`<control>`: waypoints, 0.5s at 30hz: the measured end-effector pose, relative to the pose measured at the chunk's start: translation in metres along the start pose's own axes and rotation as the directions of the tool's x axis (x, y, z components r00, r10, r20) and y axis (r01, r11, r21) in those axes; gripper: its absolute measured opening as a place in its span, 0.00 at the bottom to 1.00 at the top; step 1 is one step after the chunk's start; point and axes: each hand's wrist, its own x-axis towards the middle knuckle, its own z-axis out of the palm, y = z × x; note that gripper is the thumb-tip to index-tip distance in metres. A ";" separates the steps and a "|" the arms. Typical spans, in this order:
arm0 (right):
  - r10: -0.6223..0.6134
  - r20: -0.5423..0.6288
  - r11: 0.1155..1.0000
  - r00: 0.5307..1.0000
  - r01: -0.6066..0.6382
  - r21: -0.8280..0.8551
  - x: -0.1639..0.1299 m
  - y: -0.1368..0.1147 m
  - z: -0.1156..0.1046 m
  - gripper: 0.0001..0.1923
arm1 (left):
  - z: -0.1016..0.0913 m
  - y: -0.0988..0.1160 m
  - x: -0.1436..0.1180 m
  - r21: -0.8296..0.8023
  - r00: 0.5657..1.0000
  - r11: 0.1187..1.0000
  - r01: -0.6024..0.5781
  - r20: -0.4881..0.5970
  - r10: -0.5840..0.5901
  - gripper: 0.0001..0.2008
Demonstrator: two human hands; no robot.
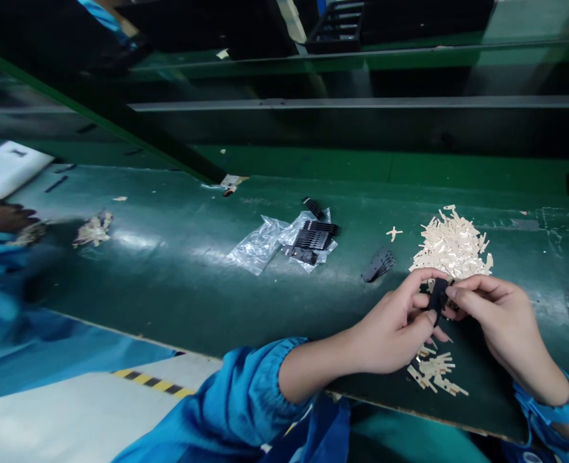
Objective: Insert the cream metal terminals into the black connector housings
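the left hand (pixel 390 331) angled in over the front edge (pixel 142 337), fingers (pixel 420 329) grasping a black part (pixel 438 299); the right hand (pixel 510 321) pinched its side. it hung above the surface (pixel 192 283) between a pale heap (pixel 452 244) and a smaller heap (pixel 433 368), with room leftward.

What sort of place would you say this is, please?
Probably a factory assembly area: a long green workbench bears a heap of small pale parts, and a yellow-and-black striped line marks the floor.
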 end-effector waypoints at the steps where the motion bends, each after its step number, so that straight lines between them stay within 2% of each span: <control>1: 0.002 0.001 1.000 1.000 -0.002 0.001 0.000 0.000 0.000 0.05 | 0.000 0.000 0.000 -0.003 1.000 1.000 0.007 0.003 -0.007 0.25; 15: 0.019 0.023 0.998 1.000 -0.021 0.056 -0.002 -0.005 0.003 0.04 | -0.001 0.001 0.000 -0.020 1.000 1.000 0.015 -0.012 -0.015 0.25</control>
